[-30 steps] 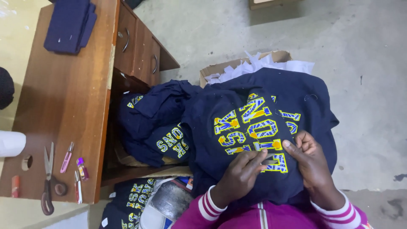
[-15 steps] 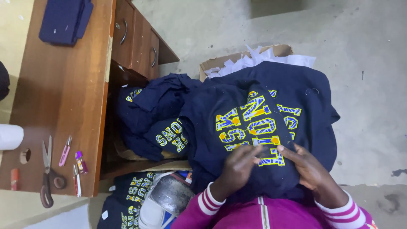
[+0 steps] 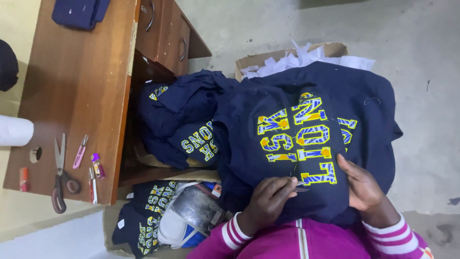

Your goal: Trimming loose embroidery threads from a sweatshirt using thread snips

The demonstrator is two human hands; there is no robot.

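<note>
Grey concrete floor fills the background of our head view, with a brown wooden worktop to one side. Against half a second ago, our left hand has slid closer to the lettering on the navy garment in our lap, and the worktop shows more of its near edge. Its fingers pinch a small dark tool whose kind we cannot make out. Our right hand lies flat on the garment just beside the yellow letters, fingers spread and gripping nothing. Both wrists are cut off by pink striped sleeves. Beside the garment sits a heap of similar navy clothes; beyond it, a cardboard box of white scraps. Scissors lie on the worktop.
</note>
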